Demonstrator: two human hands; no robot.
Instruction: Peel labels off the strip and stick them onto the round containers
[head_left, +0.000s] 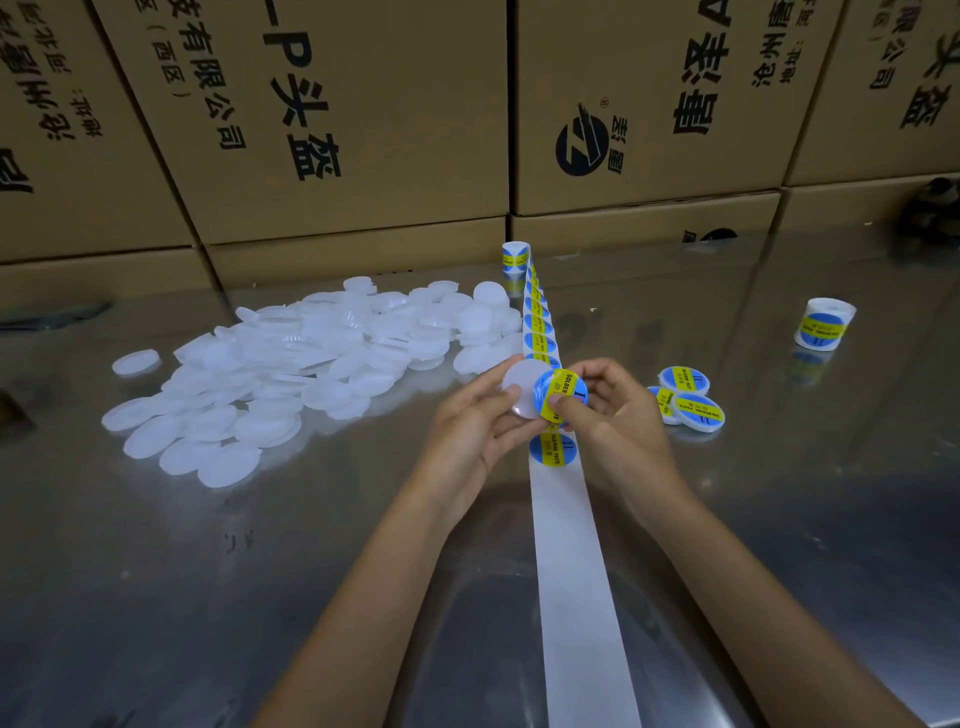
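Basically mid-stick right now: left hand (475, 423) gripping a round translucent white plastic container (522, 387), right hand (610, 402) pinching a round blue-and-yellow solder paste label (561, 397) by thumb and fingers, half over the container's right edge. Looks not yet pressed flat. Next move probably calls for centring it on the lid, then smoothing down from one edge so no bubbles or skew.

Long white backing strip (566, 545) running from 6 o'clock up to 12 o'clock on the shiny metal table (260, 571), ending at a small label roll (515, 255). One unpeeled label (552, 450) just below the hands, more queued above, too foreshortened to count properly.

Counts: three finished labelled containers (688, 397) at 3 o'clock, touching each other. One spare label roll (823, 325) at 2 o'clock. Big heap of blank white containers (311, 358) at 10 o'clock, dozens, can't count exactly. Brown cardboard boxes (337, 130) stacked behind.
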